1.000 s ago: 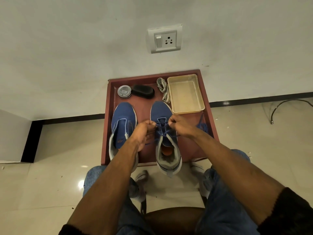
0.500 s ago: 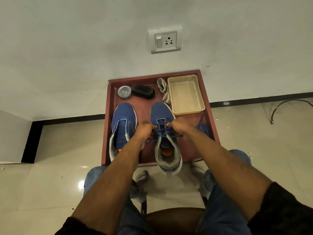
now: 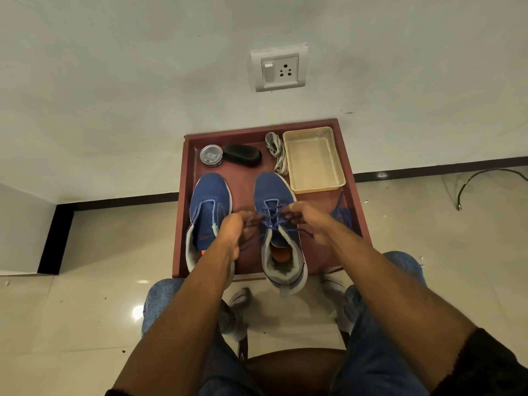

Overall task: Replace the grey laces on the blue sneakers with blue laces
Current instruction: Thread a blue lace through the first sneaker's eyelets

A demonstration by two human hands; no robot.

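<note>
Blue lace (image 3: 271, 221) in both grips, left hand (image 3: 237, 230), right hand (image 3: 308, 221), right sneaker (image 3: 278, 224) heel overhanging tray (image 3: 183, 212) edge

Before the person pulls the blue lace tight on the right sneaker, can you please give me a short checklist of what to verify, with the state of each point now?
1. Left hand grips its side of the blue lace: ok.
2. Right hand grips the other side: ok.
3. Blue lace crosses through the front eyelets of the right sneaker: ok.
4. Both lace ends equal in length: cannot tell, the hands hide them.
5. Grey laces out of the way: ok, they lie at the back of the tray.
6. Left sneaker laced: not ok, no lace is visible on it.
</note>
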